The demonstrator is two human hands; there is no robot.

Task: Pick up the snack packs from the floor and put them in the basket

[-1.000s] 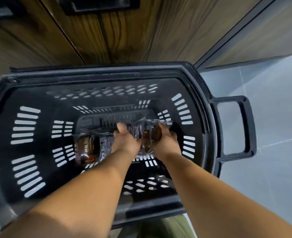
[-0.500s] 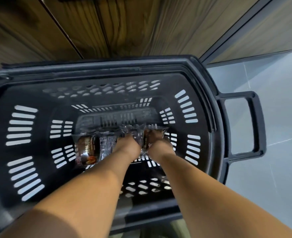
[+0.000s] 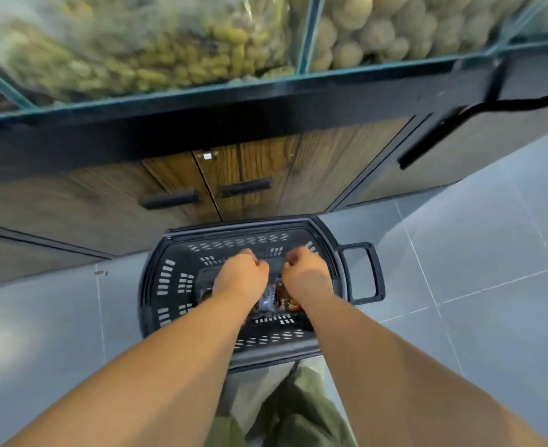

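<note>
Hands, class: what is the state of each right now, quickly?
Left hand: closed, fingers curled, nothing seen in it.
Right hand: closed, fingers curled, nothing seen in it.

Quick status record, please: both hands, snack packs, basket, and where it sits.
left hand: above the basket, fingers curled, nothing seen in it
right hand: beside the left, fingers curled, nothing seen in it
snack packs: on the basket's bottom, partly hidden by the arms
basket: on the tiled floor, in front of the wooden cabinet
</note>
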